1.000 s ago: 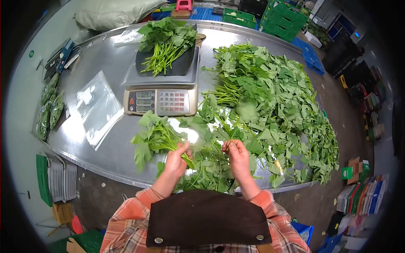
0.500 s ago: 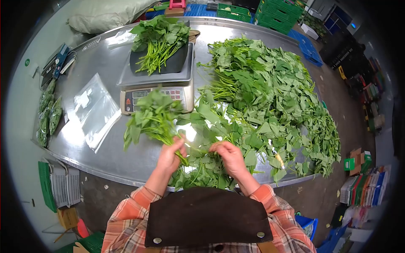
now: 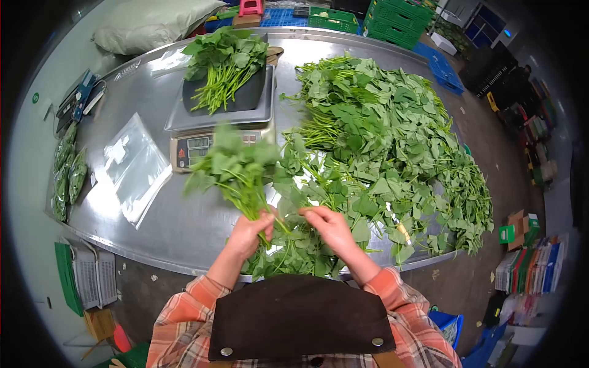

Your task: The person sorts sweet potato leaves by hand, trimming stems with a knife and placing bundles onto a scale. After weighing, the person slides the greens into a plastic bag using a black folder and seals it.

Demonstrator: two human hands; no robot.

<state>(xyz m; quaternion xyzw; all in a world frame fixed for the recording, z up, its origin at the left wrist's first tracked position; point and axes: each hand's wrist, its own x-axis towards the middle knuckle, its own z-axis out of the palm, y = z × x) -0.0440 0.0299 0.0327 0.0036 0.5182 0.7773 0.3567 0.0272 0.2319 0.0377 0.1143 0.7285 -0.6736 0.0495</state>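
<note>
My left hand [image 3: 250,234] is closed around the stems of a bunch of leafy greens [image 3: 236,178], whose leaves point away from me and are blurred by motion. To its right, my right hand [image 3: 333,230] is pinched over loose greens [image 3: 294,248] near the table's front edge; whatever sits between its fingertips is too small to make out. Beyond the held bunch stands a digital scale [image 3: 184,161]. On the scale's dark tray [image 3: 256,92] lies another bunch of greens [image 3: 224,70]. A big heap of the same greens [image 3: 386,122] spreads over the right side.
Clear plastic bags [image 3: 138,175] lie flat on the metal table [image 3: 184,236]. Bagged greens [image 3: 63,178] rest at the left edge. A yellowish handle [image 3: 403,232] shows among leaves on the right. Green crates [image 3: 396,27] stand behind the table.
The held bunch has swung slightly, and my left hand is a little lower. A thin stem that ran from my right fingertips toward the left hand no longer shows there. The view has shifted slightly.
</note>
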